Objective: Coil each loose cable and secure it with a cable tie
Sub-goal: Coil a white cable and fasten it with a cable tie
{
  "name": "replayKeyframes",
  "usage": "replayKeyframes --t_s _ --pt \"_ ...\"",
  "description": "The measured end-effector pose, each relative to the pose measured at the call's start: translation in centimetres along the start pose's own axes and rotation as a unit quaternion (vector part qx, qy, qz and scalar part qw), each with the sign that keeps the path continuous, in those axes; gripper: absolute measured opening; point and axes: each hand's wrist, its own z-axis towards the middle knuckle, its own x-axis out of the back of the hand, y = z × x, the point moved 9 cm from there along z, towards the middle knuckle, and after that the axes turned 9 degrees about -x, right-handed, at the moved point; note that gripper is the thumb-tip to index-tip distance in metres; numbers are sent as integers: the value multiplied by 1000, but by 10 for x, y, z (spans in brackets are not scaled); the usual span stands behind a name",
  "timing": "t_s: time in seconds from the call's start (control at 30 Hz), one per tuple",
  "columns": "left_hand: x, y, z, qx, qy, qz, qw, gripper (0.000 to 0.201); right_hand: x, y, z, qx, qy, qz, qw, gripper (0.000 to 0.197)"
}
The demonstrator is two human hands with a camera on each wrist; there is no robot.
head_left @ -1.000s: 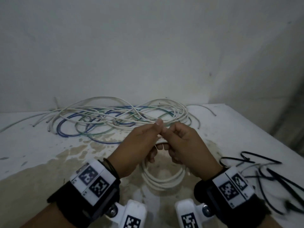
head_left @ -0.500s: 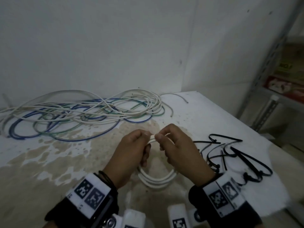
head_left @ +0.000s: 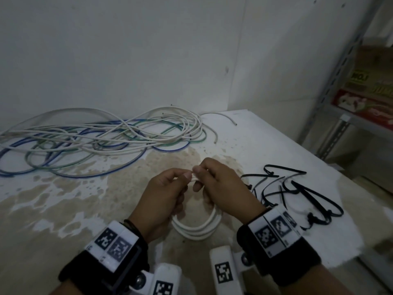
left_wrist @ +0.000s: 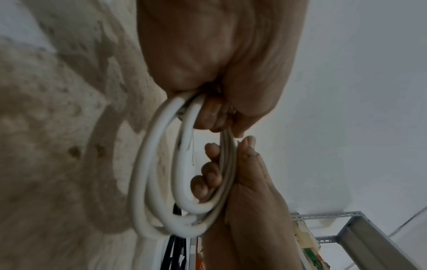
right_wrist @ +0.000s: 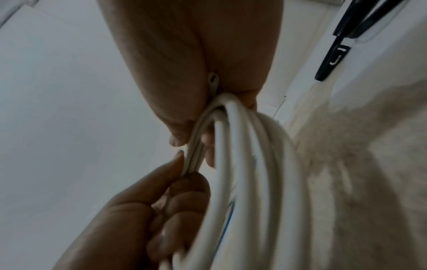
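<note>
Fingers (head_left: pixel 188 175) of both hands are curled round the top of a white cable coil (head_left: pixel 196 227), thumb tips almost touching, so that the loops stay bunched at one spot. The left hand (head_left: pixel 163 199) pinches the strands from its side and the right hand (head_left: pixel 225 191) from the other; the coil hangs below them, just above the stained table (head_left: pixel 63 220). From the left wrist view the loops (left_wrist: pixel 161 182) run in several turns through both grips, and a thin pale strip lies along the strands there. In the right wrist view a small pale tab (right_wrist: pixel 213 81) peeps out between thumb and palm; it may be the head of a cable tie, though I cannot tell for certain. Holding the bundle tight at one point looks meant to keep the turns from springing apart while a tie goes round them, so the step in hand is probably the securing of this coil.

Black cable ties (head_left: pixel 297 194) lie in a loose heap just to the right of the hands, within easy reach. Loose cables (head_left: pixel 102 141), white, blue and green, sprawl tangled at the back of the table against the wall, evidently waiting their turn, so most of the work appears still ahead.
</note>
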Motion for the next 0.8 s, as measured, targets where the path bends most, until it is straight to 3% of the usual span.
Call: replayKeyframes --t_s 0.1,0.2,0.3,0.5,0.73,0.8 --pt "7 -6 1 3 33 -15 999 14 17 -4 8 -15 -10 -133 991 35" --pt "20 -9 6 9 70 -55 996 14 64 2 20 -63 45 -187 979 22" --pt "31 -13 10 10 90 -86 992 14 100 13 31 -112 76 -293 947 19" --pt "34 -15 10 17 99 -106 989 15 80 64 55 -192 -39 -509 838 34" --pt "42 -15 9 15 120 -135 983 17 64 66 60 -178 -47 -583 791 35" --pt "47 -14 9 14 132 -132 982 16 68 52 61 -175 -36 -577 797 35"
